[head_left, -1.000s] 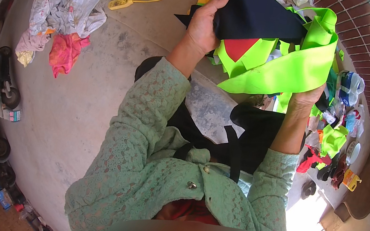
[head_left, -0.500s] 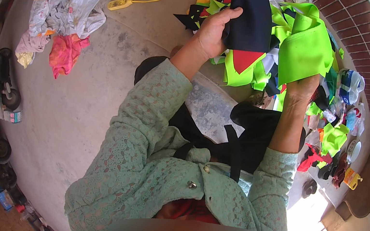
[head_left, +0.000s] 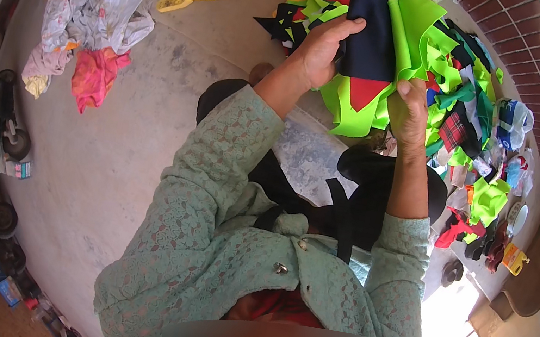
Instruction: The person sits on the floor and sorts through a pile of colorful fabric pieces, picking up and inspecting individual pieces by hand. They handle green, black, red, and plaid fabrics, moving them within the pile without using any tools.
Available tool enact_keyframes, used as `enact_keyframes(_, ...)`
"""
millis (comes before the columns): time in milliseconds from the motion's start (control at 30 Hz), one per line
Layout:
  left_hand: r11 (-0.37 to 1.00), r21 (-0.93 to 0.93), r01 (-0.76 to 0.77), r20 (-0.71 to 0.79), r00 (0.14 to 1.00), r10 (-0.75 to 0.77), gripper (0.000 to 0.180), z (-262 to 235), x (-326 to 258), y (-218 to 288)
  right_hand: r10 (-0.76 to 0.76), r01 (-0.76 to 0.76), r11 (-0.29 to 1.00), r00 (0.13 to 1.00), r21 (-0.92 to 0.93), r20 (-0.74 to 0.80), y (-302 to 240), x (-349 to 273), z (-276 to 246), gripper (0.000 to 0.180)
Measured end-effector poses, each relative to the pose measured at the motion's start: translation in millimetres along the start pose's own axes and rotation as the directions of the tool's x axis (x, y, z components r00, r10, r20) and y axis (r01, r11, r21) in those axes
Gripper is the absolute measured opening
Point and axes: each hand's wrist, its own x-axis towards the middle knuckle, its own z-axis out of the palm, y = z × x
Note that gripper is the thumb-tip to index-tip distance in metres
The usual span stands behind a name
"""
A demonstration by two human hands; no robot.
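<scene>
My left hand is closed on the left edge of a dark navy fabric piece, thumb on top. Lime-green fabric lies along the right edge of the navy piece, and my right hand pinches its lower end. Below the navy piece shows a pointed red scrap, with more lime-green cloth hanging around it. Behind both hands spreads a heap of fabric scraps in green, black, red and plaid.
Grey-white and pink cloths lie at the far left. A yellow power strip with its cord crosses the floor. Plastic-wrapped packs and a yellow bottle stand by the tiled wall at right. A wheeled machine is at left.
My right hand has brought the lime-green fabric leftward against the navy piece. The navy piece has shifted slightly right and down with my left hand. More of the scrap heap shows at right.
</scene>
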Motion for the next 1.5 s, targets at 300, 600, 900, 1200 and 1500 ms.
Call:
enact_keyframes(300, 0.999, 0.039, 0.005, -0.022, 1.0, -0.005, 0.022, 7.3, -5.3, 3.8, -0.084, 0.118, 0.929, 0.99, -0.351, 0.112, -11.8, 1.1, 26.4, 0.047)
enact_keyframes(600, 0.919, 0.384, -0.085, 0.315, 0.948, -0.044, 0.065, 11.4, -12.2, 0.2, -0.202, 0.199, 0.979, 0.972, -0.034, -0.118, 2.5, 4.0, 19.9, 0.048)
enact_keyframes(900, 0.721, 0.629, -0.292, 0.286, 0.949, 0.135, 0.083, 12.6, -11.1, -26.6, -0.132, 0.181, 0.972, 0.95, 0.152, -0.284, 11.0, 11.5, 12.7, 0.041)
enact_keyframes(1200, 0.794, 0.587, -0.158, 0.316, 0.948, -0.045, 0.077, 7.6, -8.5, -12.5, 0.057, 0.108, 0.901, 0.931, 0.419, -0.361, -6.6, 19.5, 13.0, 0.033)
enact_keyframes(1500, 0.681, 0.728, -0.078, 0.227, 0.965, -0.132, 0.076, 2.3, -6.9, -14.0, 0.053, 0.232, 0.794, 0.894, 0.562, -0.444, -20.0, 25.7, -20.0, 0.037)
